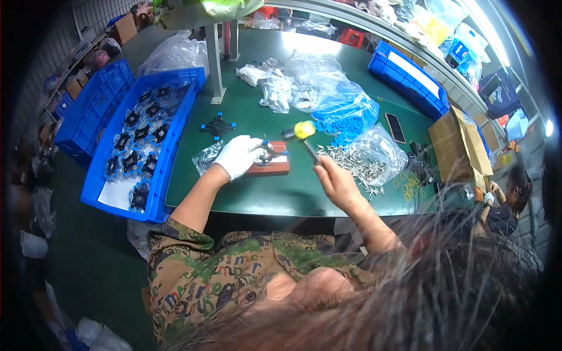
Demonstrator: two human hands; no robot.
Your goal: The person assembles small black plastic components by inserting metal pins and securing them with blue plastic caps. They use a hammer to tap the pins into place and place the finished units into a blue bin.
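Observation:
My left hand (237, 157), in a white glove, has its fingers closed on a black cross-shaped bracket (270, 153) with blue end pieces. The bracket rests on a reddish-brown block (275, 168) on the table. My bare right hand (338, 182) grips the handle of a hammer (303, 130), whose yellow-tipped head is raised just right of the block and slightly blurred. Beyond my left hand lies another black bracket (218, 126) with blue ends. A clear plastic bag (206, 157) lies beside my left wrist.
On the green table (246, 202) are many metal pins (366, 169), small blue parts (345, 130), yellow rings (410, 188) and a phone (395, 127). At left, a blue crate (109, 198) holds bagged brackets. A metal post (215, 64) stands behind; a cardboard box (455, 149) is right.

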